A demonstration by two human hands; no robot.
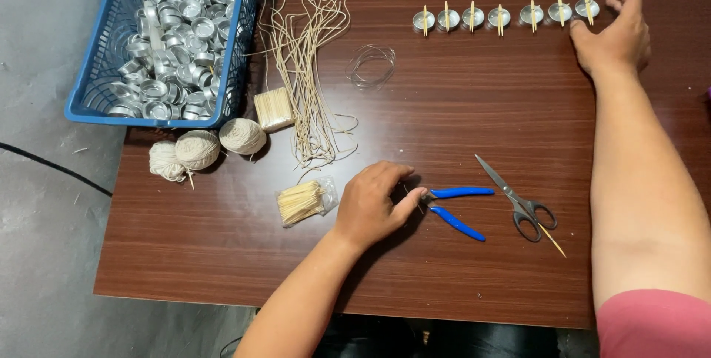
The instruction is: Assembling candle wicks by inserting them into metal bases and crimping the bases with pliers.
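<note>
Reaching beside the blue-handled pliers (452, 210), the left hand (370, 206) lay curled, apparently empty; the right hand (615, 36), loosely open, touched the far row of metal cups (503, 16) on the surface (459, 106), placing one.

Dark reddish-brown wooden table (474, 114), rough grey concrete floor (44, 202), black cable (52, 168) at left
</note>
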